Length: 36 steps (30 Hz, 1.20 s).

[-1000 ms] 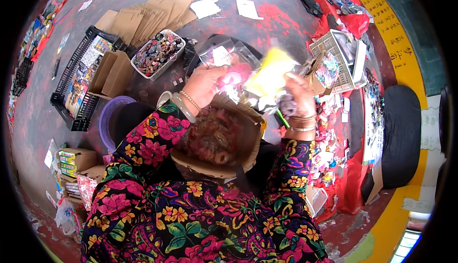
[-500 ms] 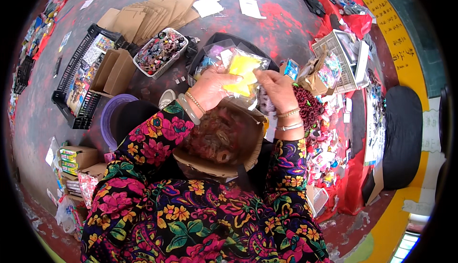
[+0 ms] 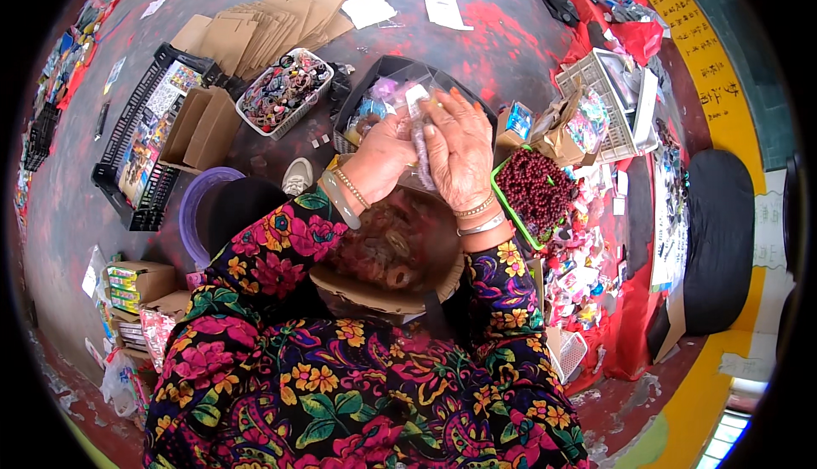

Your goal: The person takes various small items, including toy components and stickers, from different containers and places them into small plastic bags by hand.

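Observation:
A clear plastic bag (image 3: 420, 133) is held between my hands above the box in my lap, turned nearly edge-on, so its contents hardly show. My left hand (image 3: 383, 158) is closed on its left side, fingers partly hidden. My right hand (image 3: 459, 154) lies along the other side with fingers stretched out flat against it. Below is an open cardboard box (image 3: 366, 293) with a clump of brownish, see-through pieces (image 3: 387, 243). Just beyond my hands stands a black crate (image 3: 455, 77) with bagged items, one of them purple (image 3: 385, 88).
Right of my hands is a green basket (image 3: 505, 205) of dark red beads (image 3: 540, 181). A white basket of colourful bands (image 3: 287, 90), a black crate (image 3: 119, 186) and a purple tub (image 3: 189, 214) stand left. Flattened cardboard (image 3: 277, 22) lies beyond; small packets (image 3: 570, 282) spread at right.
The bag has turned from facing me, yellow contents showing, to nearly edge-on. My right hand has gone from pinching its edge to lying flat along it, moving left and uncovering the green basket.

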Tool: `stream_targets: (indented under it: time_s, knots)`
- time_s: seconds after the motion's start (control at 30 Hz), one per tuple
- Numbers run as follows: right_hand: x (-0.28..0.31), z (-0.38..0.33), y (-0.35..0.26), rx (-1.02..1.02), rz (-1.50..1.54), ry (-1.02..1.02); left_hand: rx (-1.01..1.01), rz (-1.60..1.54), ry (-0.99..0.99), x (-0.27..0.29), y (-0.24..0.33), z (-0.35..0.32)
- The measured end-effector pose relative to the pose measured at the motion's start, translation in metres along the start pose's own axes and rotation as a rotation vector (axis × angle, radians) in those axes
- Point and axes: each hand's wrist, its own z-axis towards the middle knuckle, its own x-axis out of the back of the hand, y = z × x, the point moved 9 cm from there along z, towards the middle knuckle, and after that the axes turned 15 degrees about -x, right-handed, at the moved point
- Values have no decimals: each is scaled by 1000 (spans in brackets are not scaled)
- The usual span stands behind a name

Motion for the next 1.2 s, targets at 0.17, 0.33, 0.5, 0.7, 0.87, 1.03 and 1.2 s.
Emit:
stream_targets:
  time_s: [0.17,0.33,0.5,0.7,0.87,1.03,1.2]
  knots:
    - [10,10,29,-154,99,77,95,-12,-40,-8,1,-6]
    - [4,8,114,-592,257,47,124,-13,-60,-20,11,-8]
    - [-8,-13,198,-923,1388,185,86,-117,19,-7,18,1]
    - [33,12,89,-641,1571,134,-92,36,200,32,17,7]
    - [-14,-6,26,-236,150,100,-107,123,120,9,4,0]
    - [-5,3,38,-330,215,132,-46,85,72,4,7,-4]
    - [-10,-1,117,-743,654,115,18,22,-52,-14,10,-7]
